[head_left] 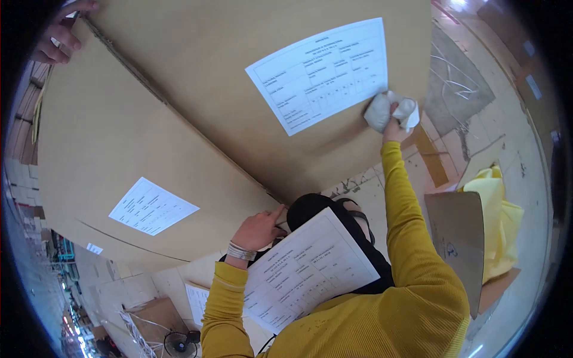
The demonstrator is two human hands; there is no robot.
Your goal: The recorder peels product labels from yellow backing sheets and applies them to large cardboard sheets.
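Pressing a crumpled white cloth (391,112) against the large brown cardboard sheet (197,101), we curl our right hand (392,126) fingers around it, just beside the white printed form (322,73). Our left hand (259,230), fingers loosely bent, touches the cardboard's lower edge, above another printed white paper sheet (307,268).

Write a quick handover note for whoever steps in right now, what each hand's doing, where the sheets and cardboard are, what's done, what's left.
Right hand: presses a crumpled white cloth onto the lower corner of the printed sheet on the large cardboard panel.
Left hand: at the panel's lower edge, beside a loose printed sheet at the body.
Done: the second panel already carries a sheet.
Left: finish smoothing this sheet; the loose one is unplaced.
Another person's hand grips the far corner.
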